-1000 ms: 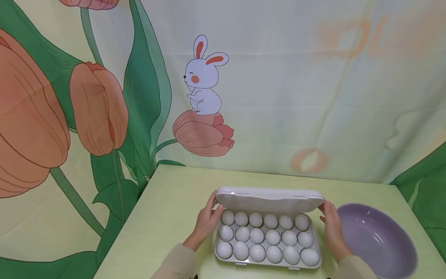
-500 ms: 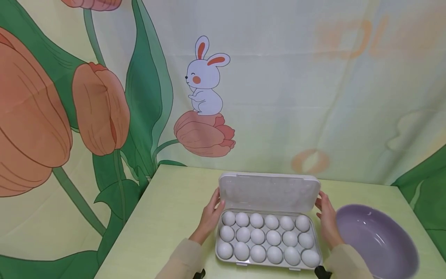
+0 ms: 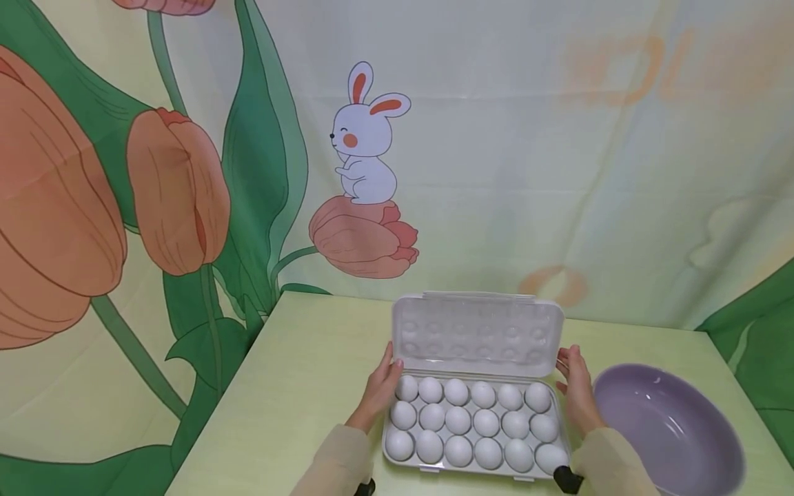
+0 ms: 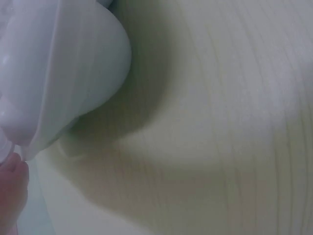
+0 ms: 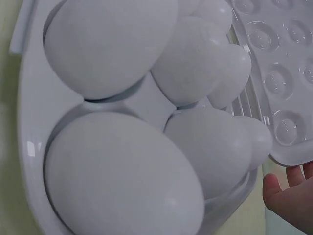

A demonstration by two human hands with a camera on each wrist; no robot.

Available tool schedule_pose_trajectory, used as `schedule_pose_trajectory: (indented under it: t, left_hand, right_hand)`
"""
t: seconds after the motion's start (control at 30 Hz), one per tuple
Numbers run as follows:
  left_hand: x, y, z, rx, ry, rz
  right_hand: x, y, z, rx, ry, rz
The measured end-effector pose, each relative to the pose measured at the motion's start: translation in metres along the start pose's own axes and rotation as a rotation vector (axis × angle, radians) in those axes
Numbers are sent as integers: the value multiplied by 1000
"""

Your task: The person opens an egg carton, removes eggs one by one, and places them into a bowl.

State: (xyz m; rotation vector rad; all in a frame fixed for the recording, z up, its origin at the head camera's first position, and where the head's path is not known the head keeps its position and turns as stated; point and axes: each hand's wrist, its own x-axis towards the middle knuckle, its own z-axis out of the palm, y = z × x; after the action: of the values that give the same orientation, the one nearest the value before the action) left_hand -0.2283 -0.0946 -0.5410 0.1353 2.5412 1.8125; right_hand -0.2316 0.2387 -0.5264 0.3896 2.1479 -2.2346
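Note:
A white egg carton [image 3: 391,451] lies on the table, its hinged lid [image 3: 477,344] raised and tilted back so the dimpled inside shows. White eggs [image 3: 458,420] sit in rows in the lower tray. At the lid's left edge is my left hand [image 3: 376,389], fingers mostly straight, thumb near the hinge corner. On the other side, fingertips of my right hand [image 3: 579,393] touch the lid's lower right corner, with the thumb apart. In the left wrist view, only a bit of the left hand [image 4: 12,191] shows, beside the carton's rim. Several eggs [image 5: 122,176] fill the right wrist view.
A large purple bowl [image 3: 670,427] stands right of the carton, close to my right forearm. The pale yellow table [image 3: 298,365] reaches back to a printed curtain [image 3: 471,172] with tulips and a rabbit. Dark straps [image 3: 567,480] show near my sleeves.
From low over the back row, the lid has swung up and backward, exposing its dimpled inside. Both hands have followed its sides, the right one shifting slightly inward. Bowl and eggs stay put.

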Motion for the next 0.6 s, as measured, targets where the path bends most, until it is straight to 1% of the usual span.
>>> schedule_pose_trajectory:
  t: [0.07, 0.1, 0.17, 0.23, 0.27, 0.3, 0.33, 0.37, 0.4, 0.43, 0.5, 0.53, 0.57, 0.6]
  left_hand:
    - [4, -9, 3, 26, 2, -15]
    - [4, -10, 4, 33, 5, -21]
    - [4, -10, 6, 19, 10, -41]
    - [4, -12, 8, -2, 22, -45]
    - [7, -17, 10, -23, 29, -38]
    - [11, -28, 12, -44, 38, 0]
    - [15, -38, 14, -61, 44, 14]
    - [21, -51, 17, -76, 47, 19]
    - [29, -68, 20, -85, 56, 44]
    - [38, -88, 24, -100, 61, 60]
    - [54, -120, 31, -108, 58, 58]
    - [60, -132, 34, -129, 59, 50]
    - [65, -141, 36, -139, 58, 42]
    - [68, -151, 39, -163, 61, 66]
  right_hand:
    - [5, 6, -1, -11, -10, -11]
    - [8, 9, -2, -17, -14, -12]
    - [15, 17, -5, -18, -24, -6]
    - [20, 22, -9, -11, -53, 7]
    - [24, 25, -11, -5, -58, 16]
    - [25, 27, -11, 0, -54, 24]
    - [26, 28, -12, 5, -55, 23]
    - [25, 28, -11, 9, -61, 22]
    - [24, 27, -11, 0, -66, 19]
    - [23, 27, -10, 1, -64, 26]
    - [20, 27, -8, -16, -69, 16]
    - [20, 27, -7, -12, -70, 18]
    - [19, 27, -7, -11, -75, 25]
    - [20, 29, -8, -20, -80, 26]
